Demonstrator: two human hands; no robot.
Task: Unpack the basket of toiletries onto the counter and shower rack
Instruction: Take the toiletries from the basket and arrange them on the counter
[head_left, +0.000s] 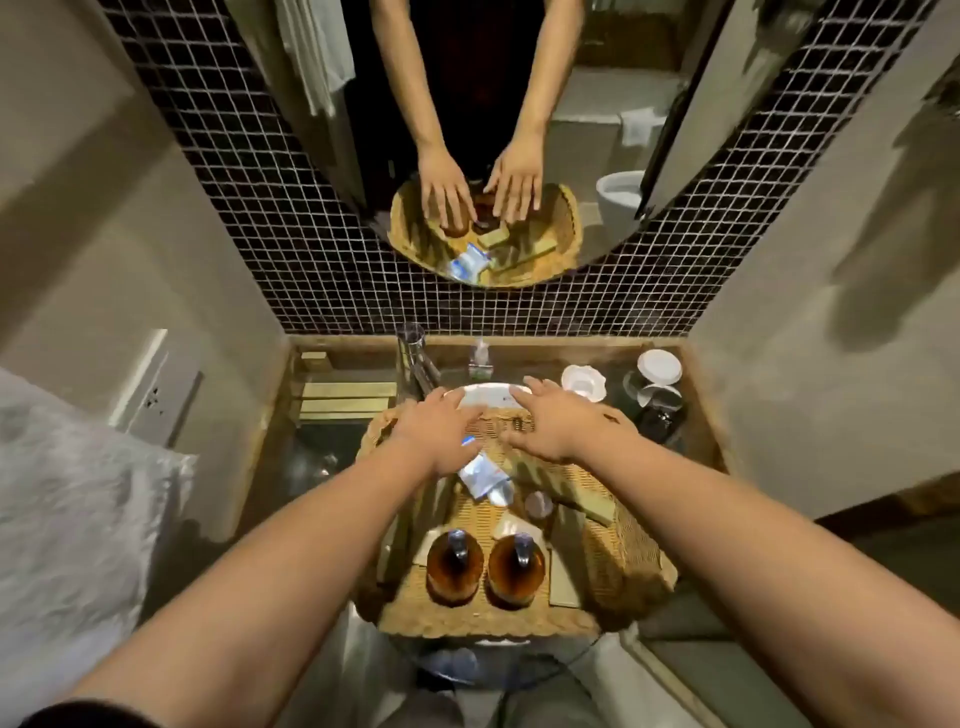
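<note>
Wicker is what the basket (631, 564) is made of, and it is sitting over the white sink (488, 393) at the front edge of the glass worktop (698, 447). Both hands are reaching over its far end, palms down, fingers spread and gripping nothing: the left hand (441, 431) is hovering above a blue-and-white tube (485, 475), the right hand (558, 418) is hovering just beside it over the far rim. Two amber pump bottles (485, 569) are standing side by side at the near end of the basket, and flat pale boxes (584, 501) are lying along its right side. A tap (413, 361) is standing behind the sink, white dishes (584, 383) are sitting toward the back right corner of the worktop, and a mirror (597, 130) is reflecting the hands and basket.
</note>
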